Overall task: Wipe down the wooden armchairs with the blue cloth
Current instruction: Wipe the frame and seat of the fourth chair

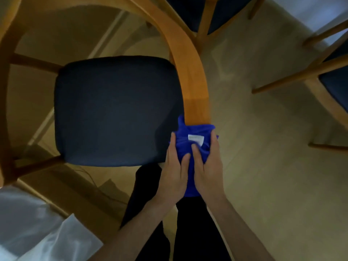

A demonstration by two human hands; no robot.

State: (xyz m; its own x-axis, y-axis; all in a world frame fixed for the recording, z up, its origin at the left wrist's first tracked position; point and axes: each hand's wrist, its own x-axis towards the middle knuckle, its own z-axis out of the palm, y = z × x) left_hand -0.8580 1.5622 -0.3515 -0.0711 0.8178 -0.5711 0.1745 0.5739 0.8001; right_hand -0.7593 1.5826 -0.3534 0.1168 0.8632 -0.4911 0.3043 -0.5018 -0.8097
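**Armchair wipe-down: cloth on the near end of one armrest, most woodwork apparently outstanding**

Progress, as judged. Blue cloth, bunched, white label uppermost, wraps the near end of the curved wooden armrest at centre of the frame. No visible difference between wiped and unwiped wood, so the portion done cannot be told. The opposite arm at the left edge carries no cloth. Further armchairs, one at top centre and one at the right edge, likewise await attention or show no sign either way. Estimate: early to middle of the job.

Left hand. Lower centre; fingers curled round the left side of the cloth, clasping it against the armrest end.

Right hand. Just beside the left, nearly touching; fingers wrapped over the right side of the cloth, thumb near the label. Both hands grip the cloth.

Dark blue seat cushion: centre left, not touched by the hands.
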